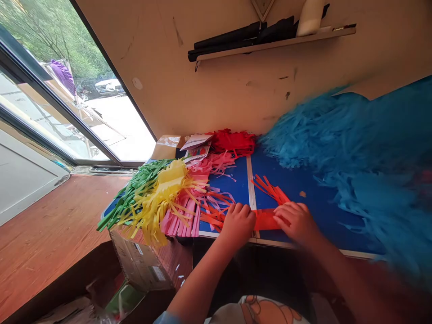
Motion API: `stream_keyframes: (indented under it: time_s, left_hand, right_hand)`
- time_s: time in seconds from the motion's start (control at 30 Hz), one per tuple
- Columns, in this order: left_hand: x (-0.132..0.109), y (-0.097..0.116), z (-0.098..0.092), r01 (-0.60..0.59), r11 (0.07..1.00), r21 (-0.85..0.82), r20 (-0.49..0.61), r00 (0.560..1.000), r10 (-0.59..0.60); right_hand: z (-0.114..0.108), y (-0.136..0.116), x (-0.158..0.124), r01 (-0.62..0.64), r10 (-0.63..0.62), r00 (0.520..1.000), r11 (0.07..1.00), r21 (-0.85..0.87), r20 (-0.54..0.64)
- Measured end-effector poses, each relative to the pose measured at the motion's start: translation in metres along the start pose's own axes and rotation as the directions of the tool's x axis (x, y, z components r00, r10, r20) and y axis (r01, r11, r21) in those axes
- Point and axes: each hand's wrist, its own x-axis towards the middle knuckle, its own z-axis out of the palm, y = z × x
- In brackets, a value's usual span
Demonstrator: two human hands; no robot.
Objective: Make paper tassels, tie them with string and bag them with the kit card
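Note:
A piece of orange-red fringed tissue paper (265,220) lies on the blue table (232,177) near its front edge. My left hand (239,221) is closed over its left part, with cut strips spreading out beyond the fingers. At the right end, my right hand (295,220) has its fingers curled on the paper, and loose strips fan out behind it. The plain band between the two hands lies fairly flat. Left of my hands are a pink fringed bundle (184,211), a yellow fringed bundle (168,180) and a green fringed bundle (143,186).
A large heap of blue fringed paper (337,130) covers the right side. Red fringe (234,141) and printed papers (197,144) lie at the back by the wall. An opened cardboard box (141,261) stands on the floor at lower left. A shelf (276,42) hangs above.

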Motion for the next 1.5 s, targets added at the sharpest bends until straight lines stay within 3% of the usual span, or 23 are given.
stream_keyframes:
  time_s: [0.1,0.23,0.47,0.63,0.73,0.8,0.93,1.17,1.4,1.5]
  left_hand:
    - [-0.02,-0.002,0.003,-0.147,0.988,-0.04,0.006,0.989,0.148]
    - [-0.041,-0.002,0.01,-0.281,0.952,-0.12,-0.072,0.959,0.274]
    - [-0.05,0.002,0.022,-0.238,0.942,-0.237,-0.107,0.97,0.218]
    - [-0.048,0.0,0.024,-0.213,0.94,-0.266,-0.119,0.975,0.187]
    - [-0.046,-0.001,0.02,-0.158,0.948,-0.276,-0.074,0.987,0.143]
    - [-0.043,-0.001,0.015,-0.125,0.956,-0.264,-0.054,0.992,0.115]
    - [-0.031,0.002,0.003,-0.04,0.976,-0.216,0.025,0.999,0.047]
    - [0.0,0.002,0.004,0.175,0.983,-0.047,0.124,0.978,-0.168]
    - [0.01,-0.001,0.005,0.182,0.983,0.012,0.22,0.959,-0.18]
    - [0.017,-0.004,0.005,0.18,0.983,0.041,0.28,0.942,-0.184]
  right_hand:
    - [0.002,-0.006,-0.022,0.191,-0.189,0.981,0.981,0.038,-0.032]
    - [0.011,-0.01,-0.049,0.382,-0.383,0.917,0.923,-0.034,-0.11]
    - [0.013,-0.005,-0.06,0.452,-0.474,0.871,0.876,-0.167,-0.128]
    - [0.009,-0.002,-0.056,0.453,-0.466,0.876,0.884,-0.114,-0.128]
    - [0.007,-0.004,-0.052,0.378,-0.378,0.925,0.926,0.011,-0.033]
    - [0.004,-0.007,-0.046,0.244,-0.251,0.963,0.967,0.077,0.1]
    - [-0.005,-0.016,-0.026,-0.066,0.057,0.945,0.998,0.016,0.323]
    - [0.0,-0.02,0.012,-0.292,0.356,0.876,0.929,-0.229,0.326]
    - [-0.002,-0.022,0.03,-0.36,0.468,0.807,0.873,-0.33,0.359]
    - [0.006,-0.018,0.032,-0.359,0.486,0.808,0.854,-0.376,0.334]
